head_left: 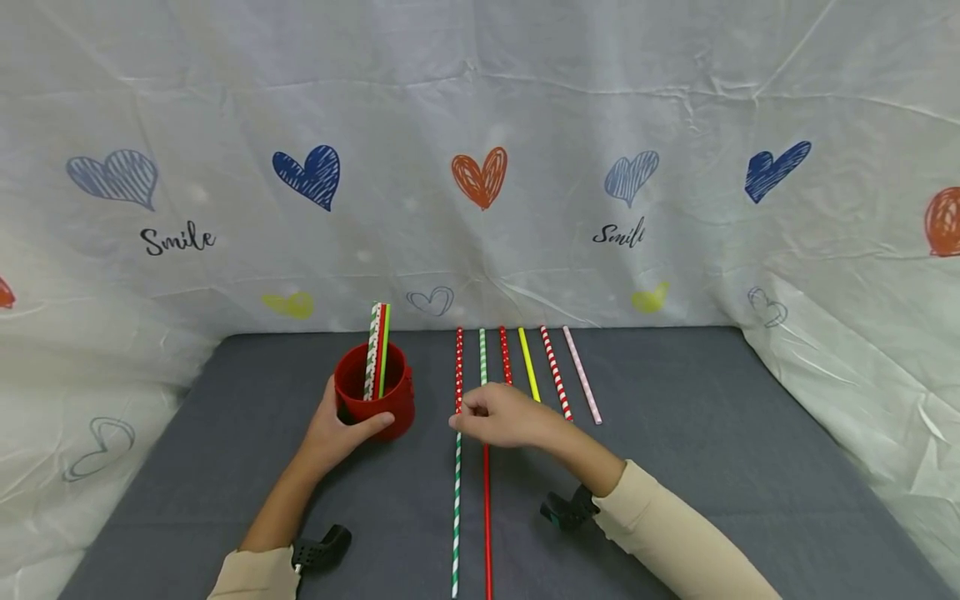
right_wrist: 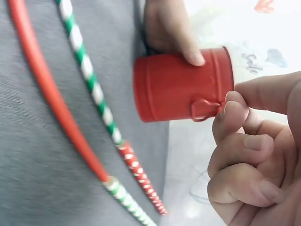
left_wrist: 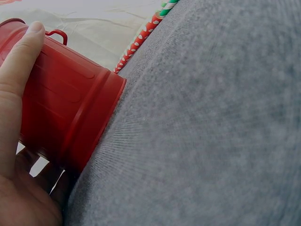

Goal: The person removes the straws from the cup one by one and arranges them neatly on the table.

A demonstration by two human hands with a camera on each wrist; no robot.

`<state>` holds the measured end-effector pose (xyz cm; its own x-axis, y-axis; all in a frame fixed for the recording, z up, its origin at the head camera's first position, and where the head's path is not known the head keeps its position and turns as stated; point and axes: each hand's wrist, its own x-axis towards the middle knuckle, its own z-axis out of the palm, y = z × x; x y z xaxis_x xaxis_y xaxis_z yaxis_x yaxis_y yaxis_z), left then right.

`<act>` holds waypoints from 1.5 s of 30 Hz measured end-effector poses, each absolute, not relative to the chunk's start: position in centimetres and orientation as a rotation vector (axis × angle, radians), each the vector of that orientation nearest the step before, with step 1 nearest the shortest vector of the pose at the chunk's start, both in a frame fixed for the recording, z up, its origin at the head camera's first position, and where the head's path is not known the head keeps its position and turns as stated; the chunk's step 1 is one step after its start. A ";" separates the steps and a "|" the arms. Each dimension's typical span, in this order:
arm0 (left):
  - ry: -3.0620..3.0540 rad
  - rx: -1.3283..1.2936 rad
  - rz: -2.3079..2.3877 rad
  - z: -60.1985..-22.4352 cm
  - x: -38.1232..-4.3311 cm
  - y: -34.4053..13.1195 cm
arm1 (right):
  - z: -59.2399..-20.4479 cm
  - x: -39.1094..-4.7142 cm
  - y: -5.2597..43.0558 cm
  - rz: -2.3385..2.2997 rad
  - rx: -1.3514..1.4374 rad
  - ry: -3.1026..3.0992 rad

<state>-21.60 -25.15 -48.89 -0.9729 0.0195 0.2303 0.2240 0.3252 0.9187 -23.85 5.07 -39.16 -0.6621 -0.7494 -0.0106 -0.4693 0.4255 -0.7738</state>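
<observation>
My left hand (head_left: 333,435) grips the side of a red metal bucket (head_left: 401,407) with a small wire handle, its thumb laid across the near wall. Several paper straws (head_left: 377,354) stand upright inside, in patterned, red and lime green. My right hand (head_left: 504,414) hovers over the straws on the table, fingers curled in and thumb close to the index fingertip, nothing visible between them. Below its fingertips, a red dotted straw (head_left: 459,367) meets a green-and-white striped straw (head_left: 457,517) end to end. Beside them, a light green striped straw (head_left: 483,350) lines up with a plain red straw (head_left: 487,517).
To the right lie another red dotted straw (head_left: 506,354), a yellow straw (head_left: 528,364), a red-and-white striped straw (head_left: 556,372) and a pink straw (head_left: 582,375). A white curtain (head_left: 540,267) printed with hearts hangs behind the grey-covered table (head_left: 697,467).
</observation>
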 end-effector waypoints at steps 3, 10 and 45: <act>-2.416 -0.217 -1.696 -49.0 -21.6 -25.1 | -38.2 -24.5 4.5 -1.122 -1.030 2.348; -2.416 -0.218 -1.686 -49.0 -21.7 -25.1 | -36.3 -26.1 2.7 -1.171 -1.042 2.405; -2.471 -0.185 -1.688 -48.8 -21.7 -25.3 | -35.8 -28.7 -7.8 -1.285 -0.677 2.204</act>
<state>-21.68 -25.29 -48.84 -0.9821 0.0207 0.1871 0.1818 0.3620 0.9143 -28.74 -7.84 -35.84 -0.7532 -0.6362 -0.1674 -0.1678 0.4318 -0.8862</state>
